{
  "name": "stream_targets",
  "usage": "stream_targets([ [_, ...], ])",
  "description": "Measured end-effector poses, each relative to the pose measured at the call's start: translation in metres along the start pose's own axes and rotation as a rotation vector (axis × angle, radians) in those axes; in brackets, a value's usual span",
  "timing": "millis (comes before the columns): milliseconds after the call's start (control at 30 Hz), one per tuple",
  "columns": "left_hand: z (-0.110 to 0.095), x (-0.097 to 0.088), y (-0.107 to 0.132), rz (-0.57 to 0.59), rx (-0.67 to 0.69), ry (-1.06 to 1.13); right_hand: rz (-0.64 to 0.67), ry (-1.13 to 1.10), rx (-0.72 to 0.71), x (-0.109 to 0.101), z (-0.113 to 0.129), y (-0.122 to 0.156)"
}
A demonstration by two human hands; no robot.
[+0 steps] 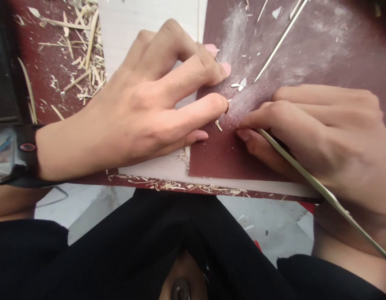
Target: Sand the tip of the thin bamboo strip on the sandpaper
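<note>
My left hand [152,91] lies palm down, fingers spread, across the edge where a pale board [155,166] meets a dark red sheet [214,160]. Its fingertips rest on the red sheet, and a tiny brown bit [227,107] shows at the index fingertip. On the right, my right hand [317,129] is closed, thumb and forefinger pinched together at the red surface. A long, thin, pale green bamboo strip [308,177] passes through that grip and slants down to the lower right. The near end of the strip is hidden between the fingers.
Loose wood shavings [89,46] cover the table at upper left, with more along its front edge [180,185]. Another thin strip [280,41] lies on the red sheet, near white flakes [242,84] and smeared pale dust [236,33]. A watch [14,154] is on my left wrist.
</note>
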State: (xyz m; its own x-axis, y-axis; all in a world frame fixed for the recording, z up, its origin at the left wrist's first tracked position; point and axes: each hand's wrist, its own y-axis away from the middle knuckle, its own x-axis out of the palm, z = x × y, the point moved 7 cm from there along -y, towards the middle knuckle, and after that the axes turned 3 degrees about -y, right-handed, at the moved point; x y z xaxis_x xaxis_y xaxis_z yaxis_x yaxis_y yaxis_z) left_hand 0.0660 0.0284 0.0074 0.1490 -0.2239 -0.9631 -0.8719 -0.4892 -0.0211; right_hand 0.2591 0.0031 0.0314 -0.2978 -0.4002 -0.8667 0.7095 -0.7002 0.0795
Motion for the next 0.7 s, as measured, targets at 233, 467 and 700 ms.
stream_targets([
  [233,-0.0016,-0.0004,0.0005,-0.041,0.055,-0.036,-0.018,-0.005,0.002,-0.0019,-0.0006,0.0005],
  [467,-0.0001,-0.0011,0.0,0.008,0.008,-0.024,-0.062,-0.07,0.019,-0.002,0.002,-0.0011],
  [700,-0.0002,0.0014,-0.001,-0.01,0.004,-0.066,-0.024,-0.051,0.07,-0.002,0.002,-0.0008],
])
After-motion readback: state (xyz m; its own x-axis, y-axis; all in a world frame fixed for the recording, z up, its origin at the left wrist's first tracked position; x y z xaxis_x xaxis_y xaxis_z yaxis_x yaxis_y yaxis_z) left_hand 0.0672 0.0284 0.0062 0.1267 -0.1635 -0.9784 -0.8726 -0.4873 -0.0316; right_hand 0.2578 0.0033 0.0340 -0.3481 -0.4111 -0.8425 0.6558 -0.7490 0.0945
